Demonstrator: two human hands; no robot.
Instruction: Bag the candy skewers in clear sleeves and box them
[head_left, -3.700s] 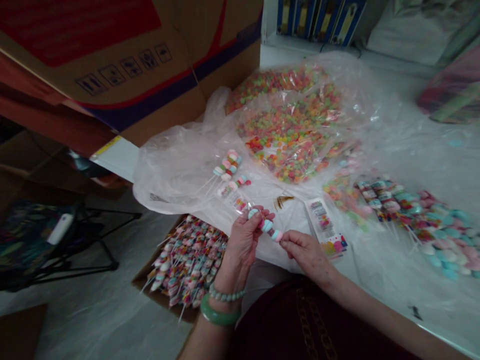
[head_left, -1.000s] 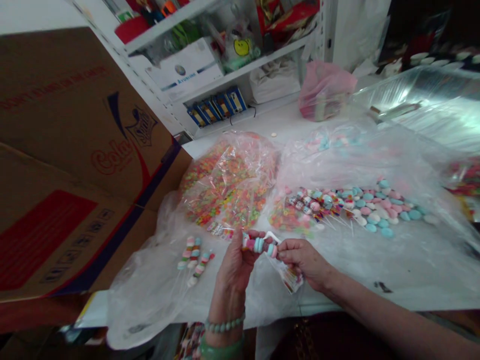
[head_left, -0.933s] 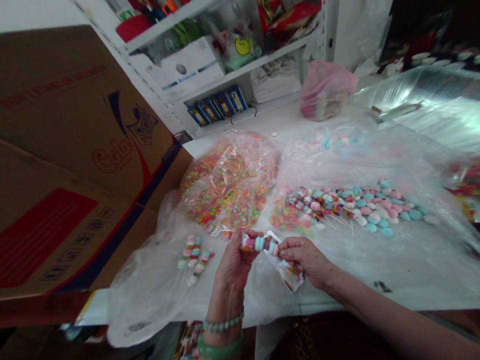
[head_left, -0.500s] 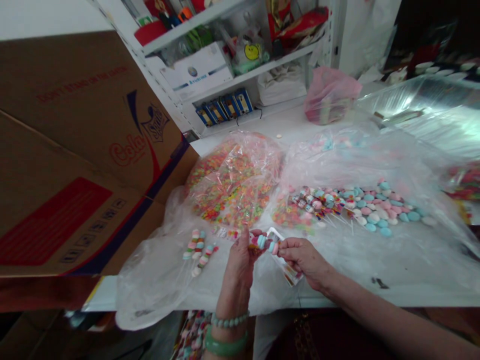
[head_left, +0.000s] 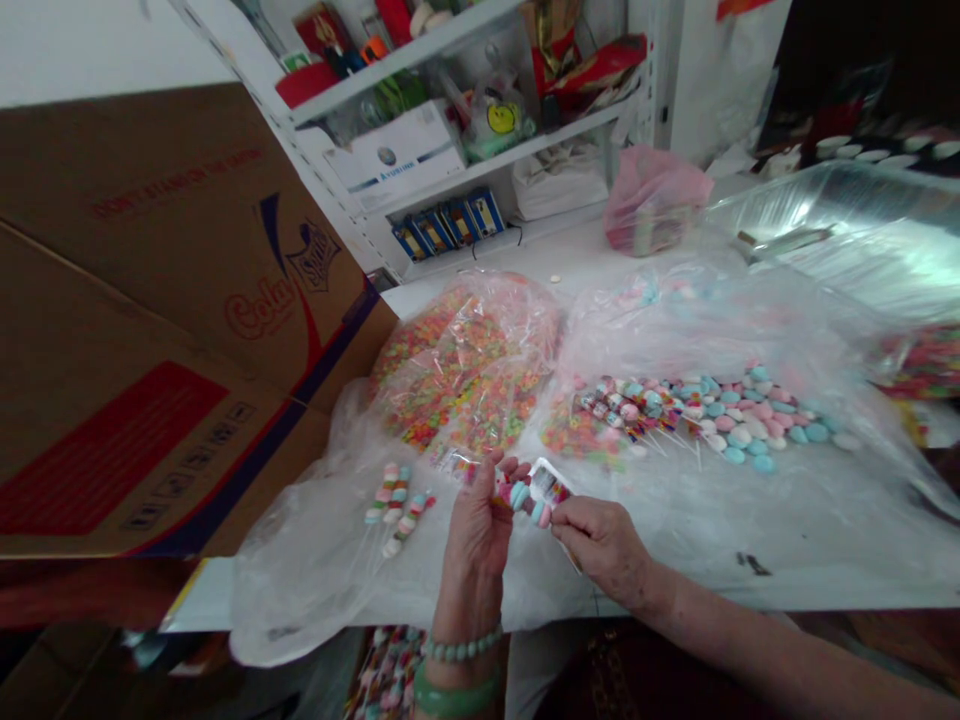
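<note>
Both my hands are held up over a plastic sheet (head_left: pixel 300 570) at the table's near edge. My left hand (head_left: pixel 472 535) is shut around a candy skewer (head_left: pixel 519 493) threaded with pink and pale blue sweets. My right hand (head_left: pixel 604 550) pinches a small clear printed packet (head_left: pixel 550 488) at the skewer's far end. The fingers partly hide the sweets and the stick. Just left of my left hand, several finished skewers (head_left: pixel 395 508) lie on the plastic. A heap of pastel skewers (head_left: pixel 697 415) lies to the right.
A large transparent bag of tiny multicoloured candies (head_left: pixel 465 375) lies beyond my hands. A big cardboard box (head_left: pixel 172 300) juts in at left. White shelves (head_left: pixel 450 130) and a pink bag (head_left: pixel 652 200) stand behind. A skewer-filled box (head_left: pixel 386 675) sits below the table edge.
The clear packet has shifted from hanging below my right hand to sitting up over the skewer's end. My hands are closer together, and the view has tilted slightly.
</note>
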